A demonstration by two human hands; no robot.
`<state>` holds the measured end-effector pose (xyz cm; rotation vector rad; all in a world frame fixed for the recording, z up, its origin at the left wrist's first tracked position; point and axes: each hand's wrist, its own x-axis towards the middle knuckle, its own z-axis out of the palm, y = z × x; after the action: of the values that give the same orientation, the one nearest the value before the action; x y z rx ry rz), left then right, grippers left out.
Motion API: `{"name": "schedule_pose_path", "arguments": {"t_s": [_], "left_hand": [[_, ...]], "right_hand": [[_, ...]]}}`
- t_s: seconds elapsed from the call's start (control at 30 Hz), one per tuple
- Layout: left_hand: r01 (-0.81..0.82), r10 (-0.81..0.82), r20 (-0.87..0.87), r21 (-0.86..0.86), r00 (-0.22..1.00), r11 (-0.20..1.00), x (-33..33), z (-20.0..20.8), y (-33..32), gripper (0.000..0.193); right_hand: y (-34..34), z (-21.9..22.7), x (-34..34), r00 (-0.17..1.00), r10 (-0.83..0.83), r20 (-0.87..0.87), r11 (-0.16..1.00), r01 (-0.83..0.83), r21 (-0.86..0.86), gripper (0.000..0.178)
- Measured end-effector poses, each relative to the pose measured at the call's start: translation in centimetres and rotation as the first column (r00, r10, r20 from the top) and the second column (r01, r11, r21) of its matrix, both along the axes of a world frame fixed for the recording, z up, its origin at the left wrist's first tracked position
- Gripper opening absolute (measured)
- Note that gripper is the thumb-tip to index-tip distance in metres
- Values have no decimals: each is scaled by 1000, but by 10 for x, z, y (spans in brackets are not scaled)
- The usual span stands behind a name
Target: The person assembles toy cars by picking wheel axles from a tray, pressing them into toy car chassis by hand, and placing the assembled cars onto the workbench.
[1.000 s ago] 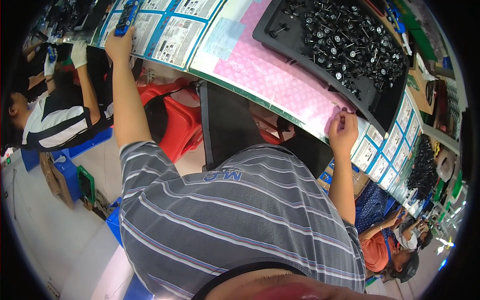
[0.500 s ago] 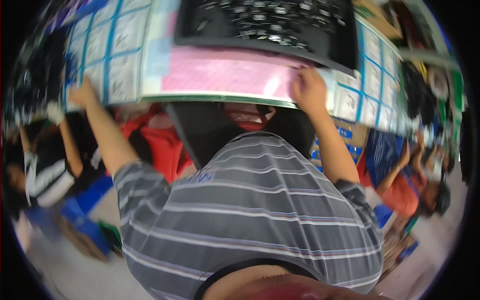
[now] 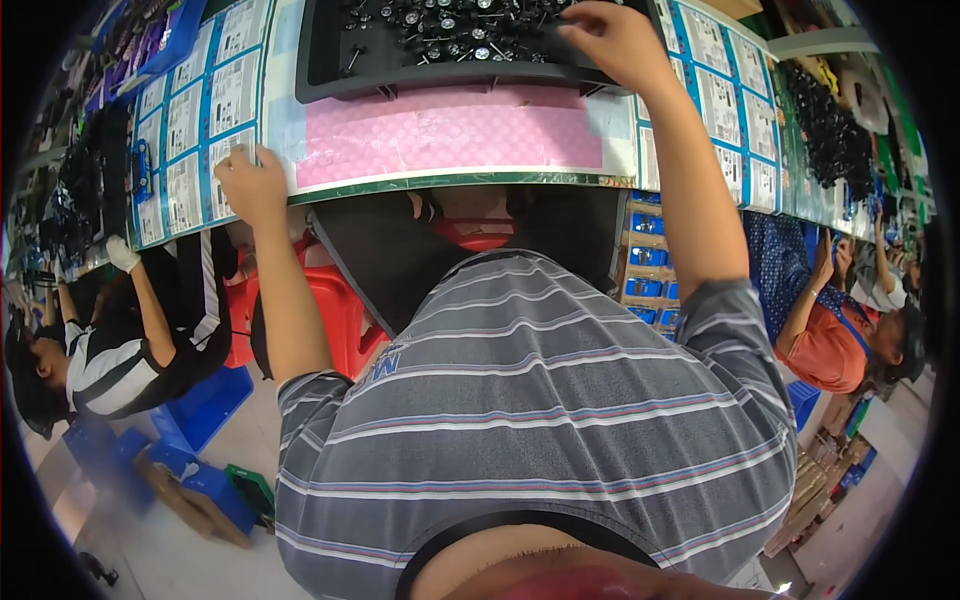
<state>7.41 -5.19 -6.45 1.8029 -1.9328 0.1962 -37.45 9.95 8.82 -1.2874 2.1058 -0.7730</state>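
A black tray at the far middle of the table holds many small black parts with shiny round metal faces. My right hand reaches over the tray's right end, fingers bent and thumb apart, and I see nothing held in it. At the near left of the table, my left hand rests over the blue-bordered printed sheets. Its fingers are loosely bent and somewhat apart, with no object visible in them. A pink patterned sheet lies between the hands, in front of the tray.
More blue-bordered sheets cover the right of the table. Blue bins stand below its edge, and a red stool is at the lower left. Co-workers sit at left and right. Black parts are heaped far right.
My right hand has gone from the pink sheet's right end up over the tray. My left hand has come rightward along the table edge. The whole view has shifted and sharpened.
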Motion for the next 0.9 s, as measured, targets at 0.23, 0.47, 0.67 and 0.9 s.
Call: {"name": "schedule_pose_path", "arguments": {"t_s": [0.23,0.47,0.67,0.9], "left_hand": [[63,-66,-73,-40,995,997,-9,2,2,42],[94,-98,-77,-53,992,994,-1,-2,6,37],[58,-62,-55,-66,997,996,-5,-5,1,35],[104,-107,-19,-114,994,988,2,-8,-2,36]], "right_hand": [[-22,-57,-45,875,394,-281,913,-408,10,25],[79,-53,-39,964,-244,102,776,257,-575,25],[164,-110,-70,798,-592,-115,686,423,-592,23],[167,-136,-73,716,-488,-499,840,230,-492,29]]}}
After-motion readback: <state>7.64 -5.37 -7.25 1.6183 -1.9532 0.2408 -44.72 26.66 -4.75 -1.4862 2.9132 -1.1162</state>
